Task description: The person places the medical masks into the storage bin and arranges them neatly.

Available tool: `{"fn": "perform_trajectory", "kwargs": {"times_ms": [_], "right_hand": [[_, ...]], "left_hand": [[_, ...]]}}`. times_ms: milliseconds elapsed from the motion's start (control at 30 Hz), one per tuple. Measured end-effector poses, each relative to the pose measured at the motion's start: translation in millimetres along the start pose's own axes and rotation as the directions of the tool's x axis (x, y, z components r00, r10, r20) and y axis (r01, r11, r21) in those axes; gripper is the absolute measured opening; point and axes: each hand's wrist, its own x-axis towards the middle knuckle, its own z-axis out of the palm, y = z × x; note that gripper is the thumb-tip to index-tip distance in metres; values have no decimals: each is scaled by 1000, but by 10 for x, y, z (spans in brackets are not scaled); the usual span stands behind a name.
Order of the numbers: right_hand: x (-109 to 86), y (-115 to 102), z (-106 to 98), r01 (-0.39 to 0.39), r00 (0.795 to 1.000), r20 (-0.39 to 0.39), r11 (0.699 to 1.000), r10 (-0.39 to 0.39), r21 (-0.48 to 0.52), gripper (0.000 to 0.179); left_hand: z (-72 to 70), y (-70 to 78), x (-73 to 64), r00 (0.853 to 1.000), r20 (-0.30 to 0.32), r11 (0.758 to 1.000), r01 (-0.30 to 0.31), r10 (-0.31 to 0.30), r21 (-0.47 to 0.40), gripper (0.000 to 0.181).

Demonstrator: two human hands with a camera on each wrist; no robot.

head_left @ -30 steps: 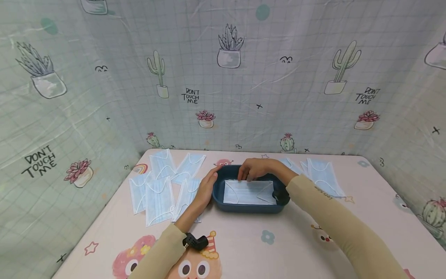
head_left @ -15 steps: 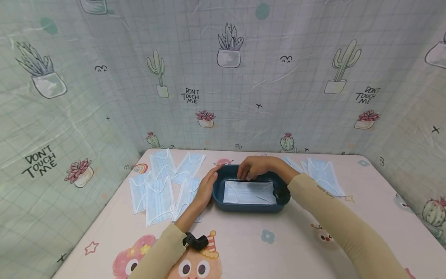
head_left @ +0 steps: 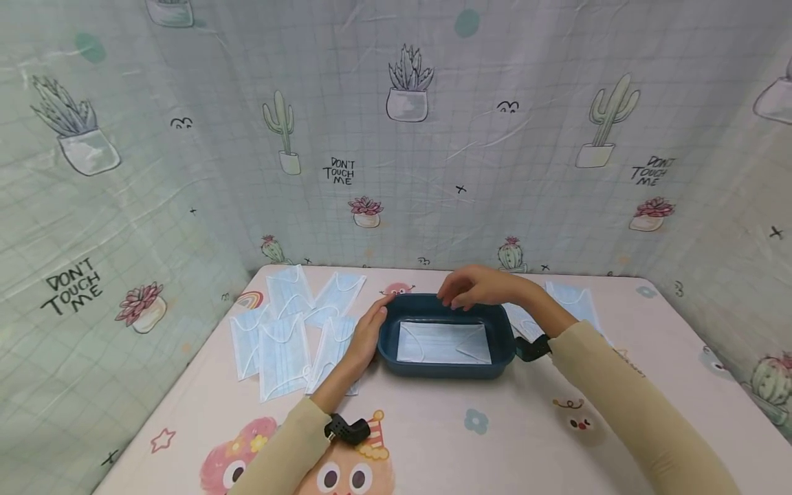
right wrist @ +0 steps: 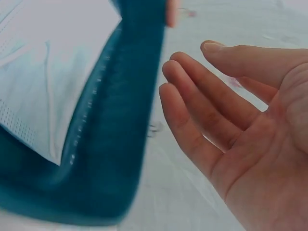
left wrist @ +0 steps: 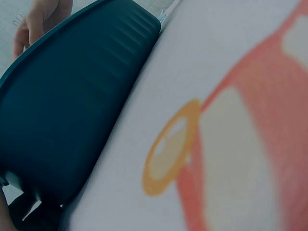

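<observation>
A dark blue-green plastic basket (head_left: 442, 370) stands in the middle of the table. Flat on its floor lies a light blue face mask (head_left: 441, 342) with white ear loops. My left hand (head_left: 366, 331) rests along the basket's left side, fingers extended toward the rim. Over the basket's far right rim hovers my right hand (head_left: 481, 286), holding nothing. In the right wrist view its fingers (right wrist: 207, 108) are loosely bent, apart from the basket wall. The left wrist view is mostly filled by the basket's outer wall (left wrist: 72, 106).
Several face masks (head_left: 283, 354) lie overlapping on the table left of the basket. More masks (head_left: 572, 302) lie at the back right, partly hidden by the right arm. A printed curtain (head_left: 408, 158) encloses the back and sides of the table (head_left: 433, 440).
My right hand has lifted out of the basket and moved right to its far rim, leaving the mask inside. The left hand and basket have stayed in place.
</observation>
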Motion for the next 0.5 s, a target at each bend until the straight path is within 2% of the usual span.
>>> {"fn": "perform_trajectory", "kwargs": {"times_ms": [133, 267, 333, 500], "right_hand": [[-305, 54, -54, 29, 995, -93, 999, -25, 35, 31], [-644, 105, -108, 16, 982, -190, 999, -10, 35, 31], [-806, 130, -136, 6, 969, -248, 999, 2, 34, 30], [-1192, 262, -197, -1, 920, -392, 1000, 11, 26, 28]], "left_hand": [[2, -17, -13, 1000, -1, 1000, 10, -10, 8, 44], [4, -9, -24, 1000, -1, 1000, 17, -17, 8, 44], [3, 3, -27, 1000, -1, 1000, 25, -25, 11, 44], [-1, 30, -36, 999, 8, 999, 32, -32, 26, 45]]}}
